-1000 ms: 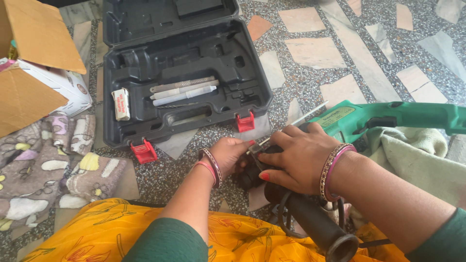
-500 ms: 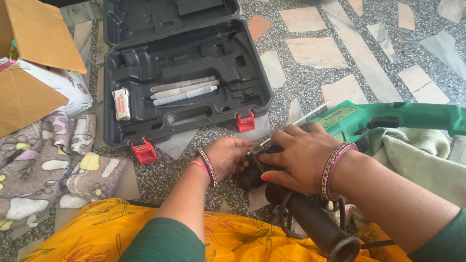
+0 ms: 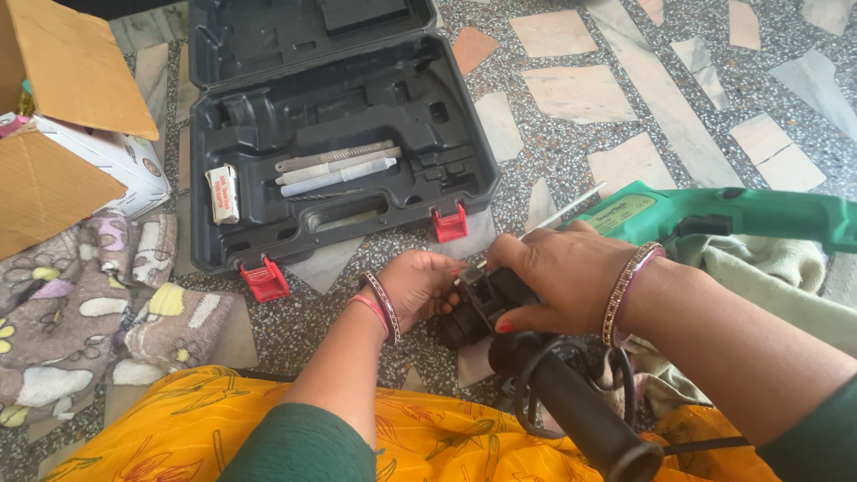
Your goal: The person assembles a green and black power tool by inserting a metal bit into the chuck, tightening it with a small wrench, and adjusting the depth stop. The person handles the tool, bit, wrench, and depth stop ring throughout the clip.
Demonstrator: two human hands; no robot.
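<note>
A green power drill [image 3: 714, 214] lies across my lap, its black front end and chuck [image 3: 478, 312] pointing left. My left hand [image 3: 420, 286] grips the chuck end from the left. My right hand [image 3: 562, 277] is wrapped over the drill's black neck just behind it. A black side handle [image 3: 571, 406] sticks out toward me below my right hand. A thin metal rod [image 3: 567, 210] juts out past my right hand's fingers. Both wrists wear bangles.
An open black tool case [image 3: 335, 143] with red latches lies on the stone floor ahead, holding drill bits [image 3: 335, 170] and a small white box [image 3: 221, 194]. A cardboard box [image 3: 54, 134] and patterned cloth [image 3: 80, 303] are at left. A pale cloth [image 3: 768, 268] lies under the drill.
My left hand has shifted slightly on the chuck end. My right hand has stayed on the drill's neck; the drill itself has hardly moved.
</note>
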